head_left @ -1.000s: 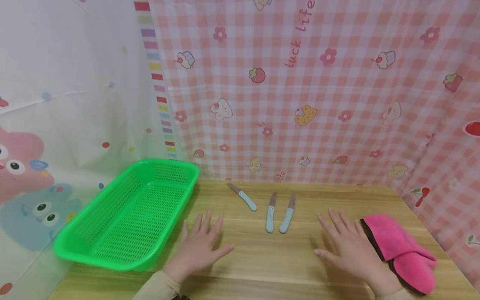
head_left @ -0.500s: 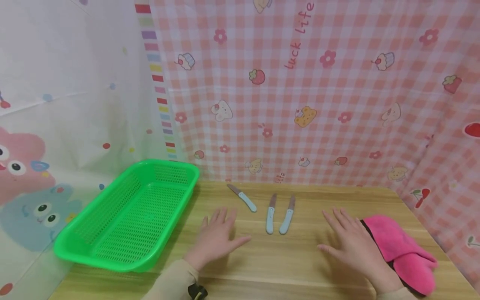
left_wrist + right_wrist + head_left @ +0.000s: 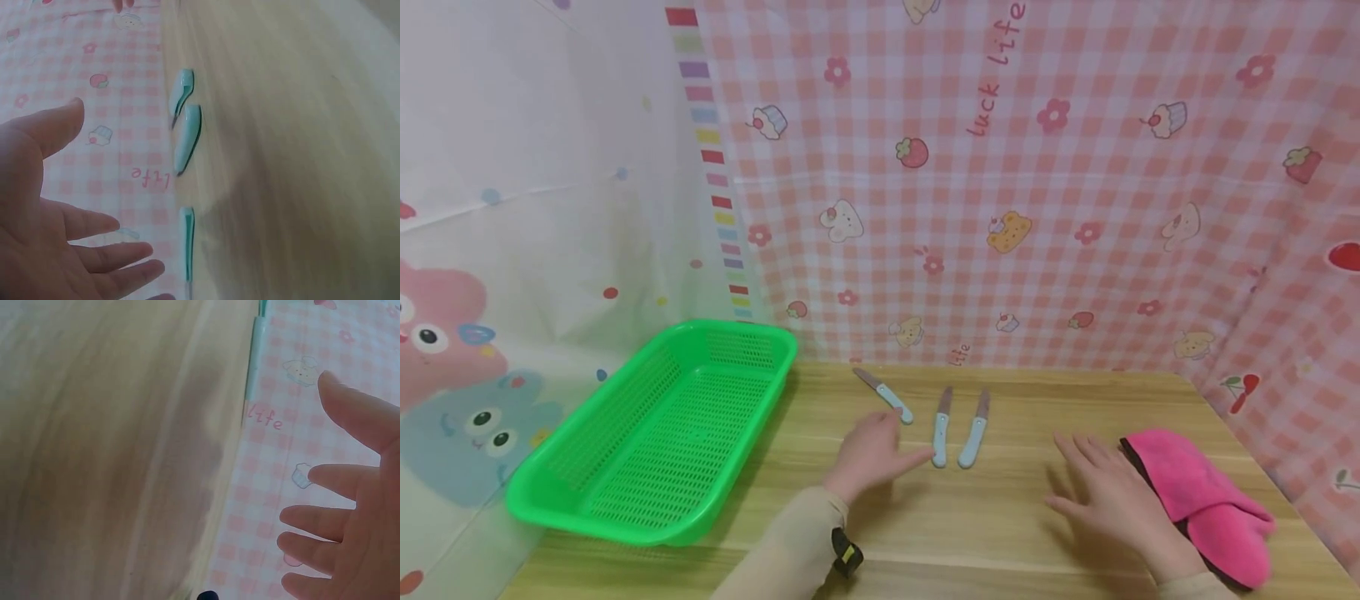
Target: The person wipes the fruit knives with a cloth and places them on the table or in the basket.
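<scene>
Three small knives with pale blue handles lie on the wooden table: a slanted left knife (image 3: pixel 887 396), a middle knife (image 3: pixel 941 433) and a right knife (image 3: pixel 974 437). Over the table by the left knife's handle end is my left hand (image 3: pixel 867 454), its thumb pointing toward the middle knife's handle. In the left wrist view the fingers of that hand (image 3: pixel 53 231) are spread and hold nothing. My right hand (image 3: pixel 1108 500) hovers beside a folded pink cloth (image 3: pixel 1198 483) with dark edging. Straight, parted fingers (image 3: pixel 319 523) show in the right wrist view, also without anything in them.
A green perforated plastic basket (image 3: pixel 700 433) stands at the left of the table (image 3: pixel 970 533). Behind the table hangs a pink checked curtain (image 3: pixel 955 192), and a white printed sheet (image 3: pixel 550 225) hangs at the left. A black band (image 3: pixel 846 552) is on my left wrist.
My left hand has moved right and slightly forward, from beside the basket to the left knife's handle. My right hand has shifted only a little. The knives, basket and cloth stay put.
</scene>
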`<state>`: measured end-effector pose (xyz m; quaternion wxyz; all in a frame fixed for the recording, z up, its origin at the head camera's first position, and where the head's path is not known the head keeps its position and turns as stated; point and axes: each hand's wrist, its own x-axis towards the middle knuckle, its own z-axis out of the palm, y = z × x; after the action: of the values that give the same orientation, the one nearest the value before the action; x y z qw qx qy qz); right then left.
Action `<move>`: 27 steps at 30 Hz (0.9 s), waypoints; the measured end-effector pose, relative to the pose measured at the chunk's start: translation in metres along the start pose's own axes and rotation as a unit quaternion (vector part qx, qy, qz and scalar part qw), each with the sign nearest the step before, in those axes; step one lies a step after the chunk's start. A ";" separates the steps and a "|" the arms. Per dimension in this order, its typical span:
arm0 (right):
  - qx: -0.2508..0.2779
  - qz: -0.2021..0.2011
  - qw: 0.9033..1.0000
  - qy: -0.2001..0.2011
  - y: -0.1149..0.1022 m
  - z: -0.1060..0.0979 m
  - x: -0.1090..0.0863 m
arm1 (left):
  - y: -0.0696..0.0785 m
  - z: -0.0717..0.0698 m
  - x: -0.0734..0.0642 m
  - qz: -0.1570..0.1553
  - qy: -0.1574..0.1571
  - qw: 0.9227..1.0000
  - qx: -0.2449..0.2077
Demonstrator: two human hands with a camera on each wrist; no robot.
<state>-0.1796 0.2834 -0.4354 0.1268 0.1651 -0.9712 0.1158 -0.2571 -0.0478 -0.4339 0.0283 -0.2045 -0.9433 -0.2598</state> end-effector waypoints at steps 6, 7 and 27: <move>-0.001 0.005 1.000 -0.017 0.005 0.005 0.000 | 0.006 0.013 0.017 -0.029 -0.009 0.999 -0.022; -0.001 0.006 1.000 -0.019 0.006 0.005 0.000 | 0.007 0.015 0.020 -0.035 -0.008 0.999 -0.022; 0.014 0.031 0.999 -0.024 0.026 -0.005 -0.007 | 0.030 0.047 0.056 -0.107 -0.011 0.994 -0.023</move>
<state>-0.1818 0.3109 -0.4377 0.0980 0.1394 -0.9769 0.1290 -0.2936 0.0199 -0.4509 -0.0151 -0.1057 -0.9537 -0.2810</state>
